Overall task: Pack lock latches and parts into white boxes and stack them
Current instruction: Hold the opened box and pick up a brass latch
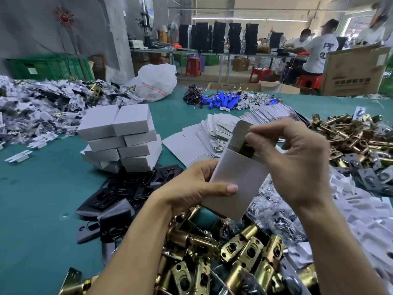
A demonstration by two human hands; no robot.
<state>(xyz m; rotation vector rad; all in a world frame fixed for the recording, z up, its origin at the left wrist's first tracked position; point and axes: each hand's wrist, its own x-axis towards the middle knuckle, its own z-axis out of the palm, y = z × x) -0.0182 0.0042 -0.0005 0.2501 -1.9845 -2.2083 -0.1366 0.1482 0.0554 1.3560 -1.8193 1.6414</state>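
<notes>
White card, plain and unprinted, the box (240, 177) sat tilted above the brass latches (234, 252), mouth upward, probably so its load would slide down; the left hand (187, 188) gripped its lower half, thumb across the face; the right hand (297, 158) pinched a dark latch part (246, 149) half inside the open top.

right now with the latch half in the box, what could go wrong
The latch is only partly inside the white box, which the left grip holds tilted; if the right grip lets go early it may slide out or catch on the open flap.
The stack of white boxes looks uneven and leaning, so one more on top might topple it.
</notes>
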